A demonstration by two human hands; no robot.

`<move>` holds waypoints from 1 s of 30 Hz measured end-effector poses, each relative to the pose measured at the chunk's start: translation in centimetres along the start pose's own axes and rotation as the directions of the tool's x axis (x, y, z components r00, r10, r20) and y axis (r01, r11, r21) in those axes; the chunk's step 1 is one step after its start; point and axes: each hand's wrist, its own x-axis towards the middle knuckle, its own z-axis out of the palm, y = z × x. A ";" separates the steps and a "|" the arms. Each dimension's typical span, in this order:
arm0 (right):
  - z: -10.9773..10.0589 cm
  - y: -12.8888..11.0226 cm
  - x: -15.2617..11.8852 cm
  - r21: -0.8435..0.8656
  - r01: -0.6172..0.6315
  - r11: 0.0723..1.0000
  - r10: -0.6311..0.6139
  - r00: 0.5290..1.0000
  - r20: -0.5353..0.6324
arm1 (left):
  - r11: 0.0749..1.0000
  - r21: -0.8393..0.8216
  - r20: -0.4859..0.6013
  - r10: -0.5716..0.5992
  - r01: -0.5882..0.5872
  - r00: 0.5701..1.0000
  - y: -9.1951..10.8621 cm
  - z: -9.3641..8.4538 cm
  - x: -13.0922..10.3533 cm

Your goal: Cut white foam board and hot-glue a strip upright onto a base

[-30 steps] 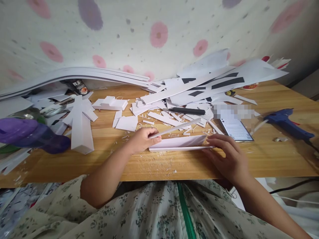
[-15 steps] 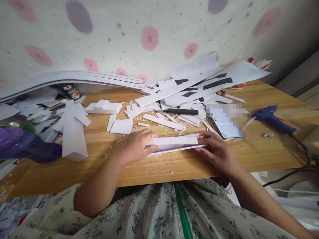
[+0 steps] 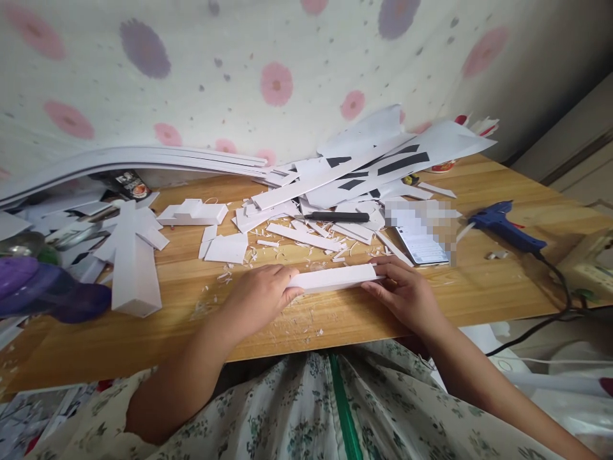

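Between my two hands lies a long white foam-board piece, folded into a narrow box-like strip, low over the wooden table. My left hand grips its left end, thumb along the near side and fingers over the top. At the other end my right hand pinches it, thumb on the near side and fingers behind. The strip's underside and far face are hidden. Just beyond it lie thin white offcuts and a black-handled cutter.
A blue glue gun with a black cord rests at right, near a phone. White foam-board models and a purple bottle stand at left. Long white strips and printed sheets pile up along the wall.
The strip's raised flap has come down, so the gap along its near side has closed. Both hands keep their hold on the ends. The camera view has shifted slightly.
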 end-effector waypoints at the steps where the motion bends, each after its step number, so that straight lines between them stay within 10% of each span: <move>1: 0.0 0.0 -0.1 0.006 -0.017 1.000 0.017 1.000 -0.002 | 1.000 0.011 -0.007 0.003 -0.003 1.000 0.0 0.2 0.0; 16: 0.0 0.0 -0.7 0.270 -0.275 0.923 0.289 0.957 -0.014 | 0.999 -0.011 -0.072 0.045 -0.046 0.996 0.3 1.0 0.4; 30: -0.3 0.1 -0.4 -0.080 0.043 0.996 -0.046 0.998 -0.038 | 0.972 -0.231 -0.094 -0.050 0.027 0.994 -1.2 1.4 -1.1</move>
